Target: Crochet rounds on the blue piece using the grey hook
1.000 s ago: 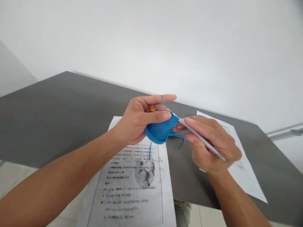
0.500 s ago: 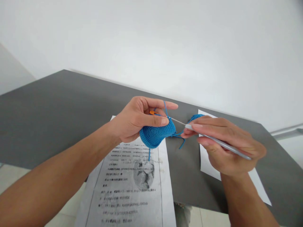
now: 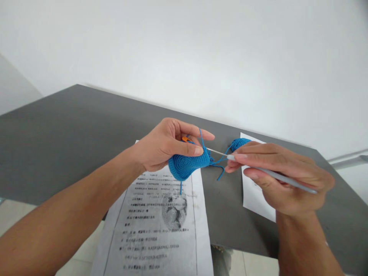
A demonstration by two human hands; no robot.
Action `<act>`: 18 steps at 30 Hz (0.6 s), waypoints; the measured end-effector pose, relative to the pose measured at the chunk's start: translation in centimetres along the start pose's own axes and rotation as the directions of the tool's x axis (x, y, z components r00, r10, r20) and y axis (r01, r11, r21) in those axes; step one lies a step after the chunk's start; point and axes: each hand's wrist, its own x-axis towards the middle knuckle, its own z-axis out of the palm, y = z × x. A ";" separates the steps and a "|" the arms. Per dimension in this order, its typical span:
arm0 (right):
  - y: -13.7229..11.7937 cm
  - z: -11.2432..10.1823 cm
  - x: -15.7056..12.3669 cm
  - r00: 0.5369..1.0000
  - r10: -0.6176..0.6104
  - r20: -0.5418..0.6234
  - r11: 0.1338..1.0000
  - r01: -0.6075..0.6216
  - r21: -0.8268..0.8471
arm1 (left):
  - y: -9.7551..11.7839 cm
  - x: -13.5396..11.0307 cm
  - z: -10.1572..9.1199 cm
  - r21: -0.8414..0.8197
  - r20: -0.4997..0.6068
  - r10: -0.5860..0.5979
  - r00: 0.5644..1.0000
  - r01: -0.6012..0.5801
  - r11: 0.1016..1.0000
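A blue crocheted piece, worked in rounds, is pinched between the thumb and fingers of my left hand. Its index finger points out to the right with blue yarn running over it. An orange stitch marker shows behind the left thumb. My right hand grips a crochet hook by its grey handle, like a pen. The hook's metal tip meets the top right edge of the crocheted piece; whether it sits inside a stitch I cannot tell. A loose yarn tail hangs below the piece.
A ball of blue yarn lies behind my right hand, partly covered by it. One printed sheet with a picture spreads under my left hand, and another white sheet lies under my right. Both are on the grey table, which borders a white wall.
My right hand and the crochet hook have moved slightly right and down, leaving more of the yarn ball uncovered. The left hand's index finger has lowered a little, and the crocheted piece has tilted slightly.
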 end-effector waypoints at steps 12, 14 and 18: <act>0.0 -0.2 -0.3 0.999 0.042 0.018 0.999 -0.042 0.009 | 0.1 0.1 0.0 -0.018 0.021 -0.088 0.996 0.088 0.996; 0.0 -0.5 -0.1 0.999 0.032 0.037 1.000 -0.032 0.000 | 0.1 0.2 0.0 -0.014 0.020 -0.095 0.995 0.096 0.995; 0.0 -0.7 -0.1 0.999 0.035 0.033 0.999 -0.036 0.022 | 0.0 0.2 0.0 -0.011 0.048 -0.076 0.996 0.077 0.997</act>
